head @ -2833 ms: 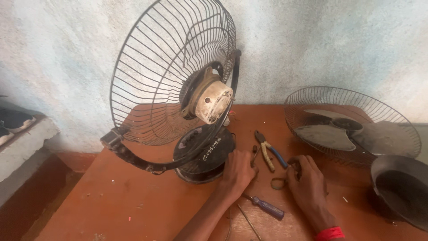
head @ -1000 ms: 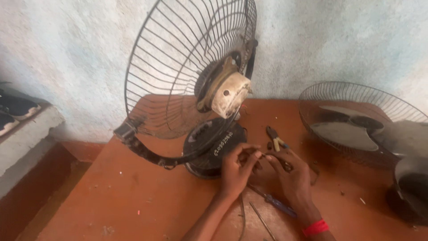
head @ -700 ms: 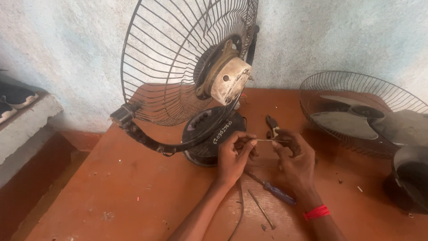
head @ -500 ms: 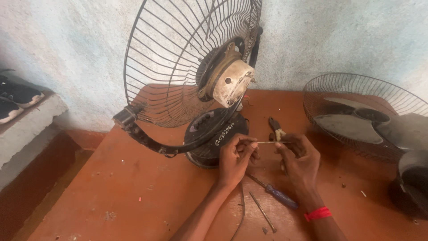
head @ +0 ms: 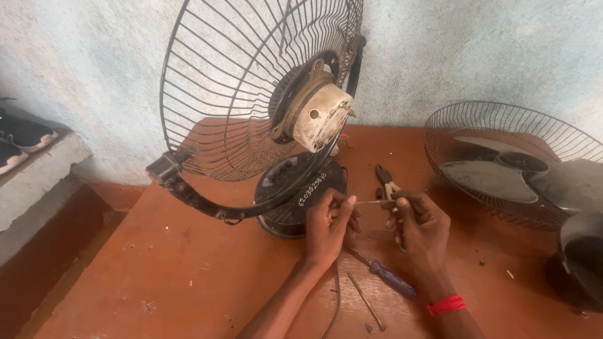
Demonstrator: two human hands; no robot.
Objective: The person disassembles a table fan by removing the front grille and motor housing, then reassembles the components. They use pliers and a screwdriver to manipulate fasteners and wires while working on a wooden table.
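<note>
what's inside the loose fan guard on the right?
Inside the loose guard lies a grey fan blade. Its right part is covered by a grey piece; the rest isn't visible.

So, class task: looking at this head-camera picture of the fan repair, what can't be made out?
- What the thin wire between the left hand and right hand joins to: too small, fingers cover its ends.
- Pliers: handles hidden behind the right hand.
- Dark object at the right: cut off by the frame edge.
- Shoes: cut off by the left edge.
</note>
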